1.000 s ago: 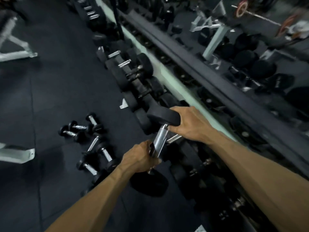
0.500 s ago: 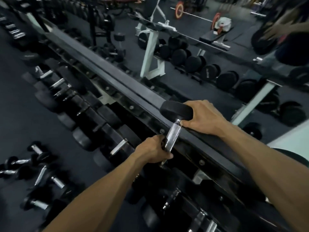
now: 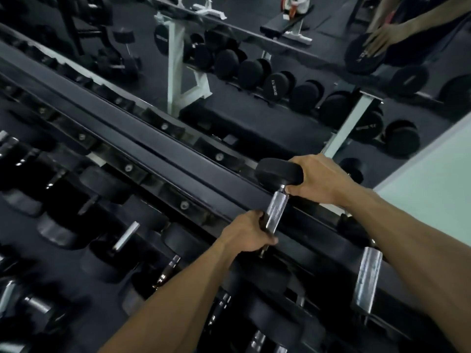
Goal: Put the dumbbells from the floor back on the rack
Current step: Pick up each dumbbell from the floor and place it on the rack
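I hold a black dumbbell with a knurled chrome handle over the top rail of the long black rack. My left hand grips the lower part of the handle. My right hand cups the far rubber head, which sits at the rack's upper rail. The dumbbell's near head is hidden under my left hand and forearm.
Several other dumbbells fill the rack's lower tiers to the left and below. Another chrome handle lies on the rack beside my right forearm. A mirror behind the rack reflects more dumbbells and my arm.
My view swung from the floor and its loose dumbbells up to the rack. The held dumbbell rose to the rack's top rail, both hands keeping their grip.
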